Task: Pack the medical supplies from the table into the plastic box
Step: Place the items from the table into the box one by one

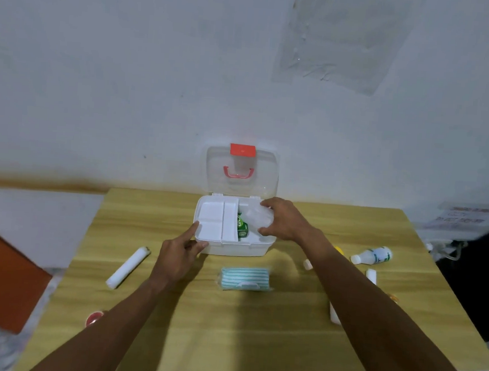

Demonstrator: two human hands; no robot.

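plastic box (234,247): lid up, at bench (227,329) far edge | right hand (283,220): grasping clear packet (257,216) over box's right side | left hand (179,254): fingers loose, touching box's left corner | mask pack (245,278): just before box

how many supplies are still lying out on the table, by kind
White gauze roll: 1
Pack of striped face masks: 1
White bottle with green label: 1
Red tape roll: 1
Small white items by the right arm, partly hidden, kind unclear: 3
Total: 7 outside the plastic box; a yellow item behind the arm is not counted.
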